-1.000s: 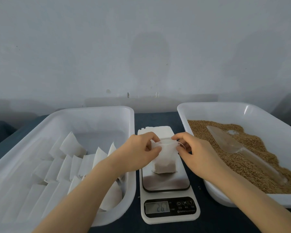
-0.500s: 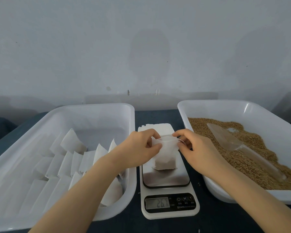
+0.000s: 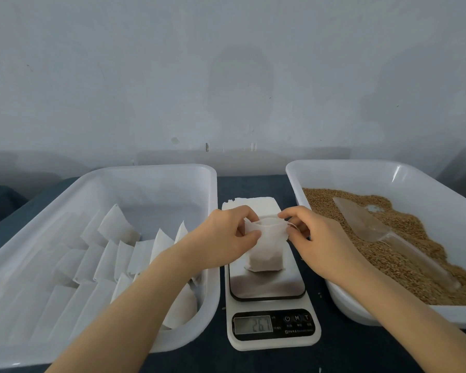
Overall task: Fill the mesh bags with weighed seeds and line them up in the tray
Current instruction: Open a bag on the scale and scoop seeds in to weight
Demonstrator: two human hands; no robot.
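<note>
A small white mesh bag (image 3: pixel 264 251) with seeds in its bottom stands on the steel plate of a digital scale (image 3: pixel 269 289). The scale's display (image 3: pixel 253 324) reads 26.7. My left hand (image 3: pixel 226 238) pinches the left side of the bag's mouth. My right hand (image 3: pixel 312 238) pinches the right side and its drawstring. A white tray (image 3: pixel 210 200) on the left holds several filled white bags (image 3: pixel 124 254) leaning in rows. On the right, a second white tray (image 3: pixel 361 168) holds brown seeds (image 3: pixel 404 254) with a clear plastic scoop (image 3: pixel 366 224) lying on them.
A stack of empty white bags (image 3: pixel 253 204) lies behind the scale. The trays and scale rest on a dark blue table (image 3: pixel 334 354). A grey wall (image 3: pixel 226 76) stands close behind. A few loose seeds lie on the table beside the scale.
Both hands have kept hold of the bag's mouth on the scale, and the fingers have shifted slightly. The reading stays near 26.7.
</note>
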